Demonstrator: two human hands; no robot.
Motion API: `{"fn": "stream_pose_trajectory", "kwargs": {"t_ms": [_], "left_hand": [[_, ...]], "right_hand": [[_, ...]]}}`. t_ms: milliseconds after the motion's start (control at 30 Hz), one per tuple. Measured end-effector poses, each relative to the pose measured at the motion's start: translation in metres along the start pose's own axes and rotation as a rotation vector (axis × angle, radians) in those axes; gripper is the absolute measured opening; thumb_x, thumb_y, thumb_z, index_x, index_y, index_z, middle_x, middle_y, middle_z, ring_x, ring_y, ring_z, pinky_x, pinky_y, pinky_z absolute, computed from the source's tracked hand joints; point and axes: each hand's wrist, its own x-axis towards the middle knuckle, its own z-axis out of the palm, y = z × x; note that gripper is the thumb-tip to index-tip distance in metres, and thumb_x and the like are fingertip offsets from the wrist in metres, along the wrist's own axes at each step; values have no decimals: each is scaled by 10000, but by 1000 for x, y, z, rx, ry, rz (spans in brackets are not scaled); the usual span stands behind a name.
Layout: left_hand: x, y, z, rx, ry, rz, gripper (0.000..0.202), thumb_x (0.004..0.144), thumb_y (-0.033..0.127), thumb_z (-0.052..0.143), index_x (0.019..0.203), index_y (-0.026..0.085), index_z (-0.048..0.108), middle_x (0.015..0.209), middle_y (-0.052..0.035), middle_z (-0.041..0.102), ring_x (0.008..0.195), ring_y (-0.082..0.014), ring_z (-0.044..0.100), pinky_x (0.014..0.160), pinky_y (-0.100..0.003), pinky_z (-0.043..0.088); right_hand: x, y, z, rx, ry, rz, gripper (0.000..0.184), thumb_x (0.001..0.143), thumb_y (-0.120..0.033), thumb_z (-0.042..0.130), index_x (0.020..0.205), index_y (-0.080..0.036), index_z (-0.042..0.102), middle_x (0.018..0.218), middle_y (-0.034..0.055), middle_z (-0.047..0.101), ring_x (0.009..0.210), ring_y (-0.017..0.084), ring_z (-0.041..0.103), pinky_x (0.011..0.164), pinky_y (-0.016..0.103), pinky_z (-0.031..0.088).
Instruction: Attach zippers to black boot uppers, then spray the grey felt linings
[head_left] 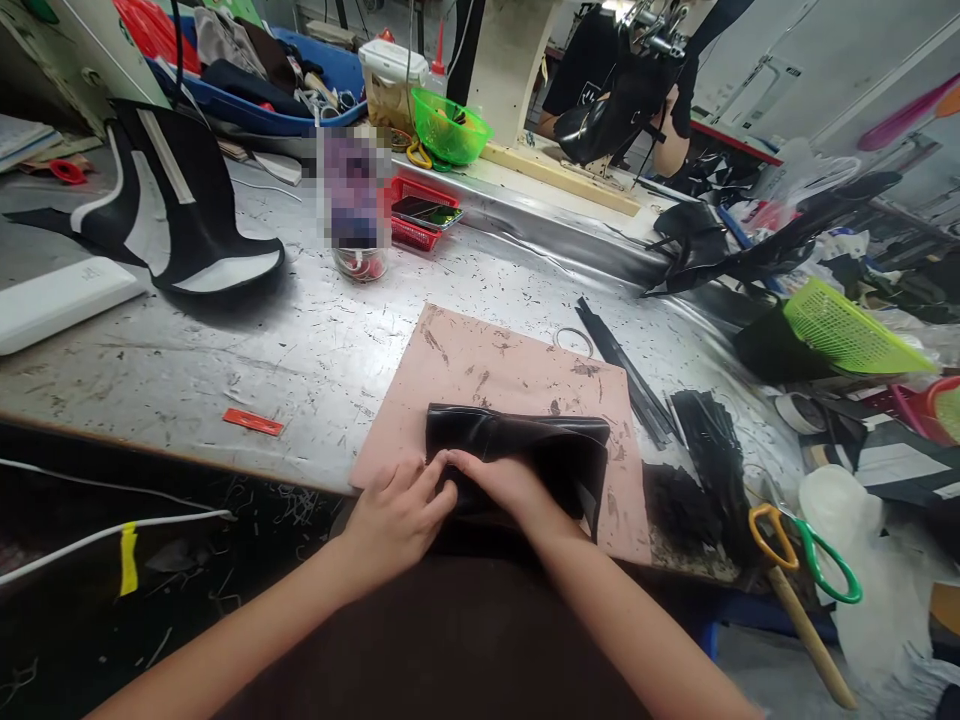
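Observation:
A shiny black leather piece (517,430), folded over like part of a boot upper, rests on the pink cutting mat (480,350) at the table's front edge. My left hand (405,505) pinches its near left edge, with the fingers bent and closed. Beside it, my right hand (502,482) grips the same edge with the thumb along the top; its other fingers are hidden beneath the leather. Both thumbs come close together there. The right forearm crosses in front of the piece's open fold.
Black strips (622,370) lie right of the mat, with scissors (795,550) and black scraps (705,450) nearby. A black boot upper (195,200) stands at left, near a red strip (253,421). Behind are a green basket (450,130) and a person's arm (671,145) at a sewing machine.

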Motion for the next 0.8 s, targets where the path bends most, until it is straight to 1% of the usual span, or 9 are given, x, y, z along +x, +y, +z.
{"fn": "stream_pose_trajectory", "kwargs": {"t_ms": [67,133,233,367,433,600,667,733,800], "left_hand": [[2,1,-1,18,25,-7,169,771,246,515,910,244,611,1167,-31,614,874,-209,543,724,-333,332],[4,2,0,23,51,-1,161,756,229,518,885,240,614,1143,-35,627,857,-205,539,728,-331,320],[8,2,1,31,63,1,154,754,240,514,859,221,625,1092,-38,648,843,-211,533,743,-336,311],[13,1,2,38,70,-1,320,773,263,478,1048,185,621,1033,-41,663,804,-206,526,769,-346,312],[15,0,3,38,66,9,375,771,262,467,1109,175,604,1031,-41,658,803,-204,524,770,-352,314],[24,-3,0,52,20,52,367,756,246,452,1060,137,627,946,-77,650,772,-206,524,717,-365,330],[28,-2,-1,49,16,97,337,769,222,440,1015,108,640,956,-103,644,853,-227,534,753,-371,344],[31,0,0,17,11,190,318,798,188,419,1012,98,637,1062,-117,626,996,-242,518,827,-364,347],[33,2,3,-34,-22,266,324,845,213,398,1065,106,612,1168,-117,590,1084,-247,494,870,-359,347]], "right_hand": [[-3,0,-12,44,22,-38,446,713,-377,620,1083,-129,645,1149,123,631,1129,277,539,980,338,388],[-4,3,-22,79,90,-47,415,730,-334,602,1111,-172,629,1164,88,627,1139,249,534,995,336,373],[-2,9,-30,80,100,45,445,715,-324,625,1138,-187,610,1203,82,603,1159,243,517,1007,345,362],[1,16,-29,60,76,98,449,717,-379,634,1123,-188,622,1237,80,578,1192,239,484,1032,336,327],[2,17,-27,38,66,115,464,726,-404,625,1135,-185,616,1266,80,555,1214,237,460,1047,327,303],[1,19,-25,-13,57,110,509,759,-452,579,1199,-196,571,1327,67,497,1260,233,400,1078,332,244],[1,19,-25,-33,53,105,532,761,-471,567,1214,-192,557,1341,71,481,1270,243,385,1082,347,234],[1,19,-23,-60,50,130,536,763,-482,557,1205,-180,566,1332,82,489,1264,253,392,1080,354,239],[2,19,-20,-79,53,138,499,776,-474,540,1174,-177,591,1299,82,523,1243,251,421,1075,347,250]]}}
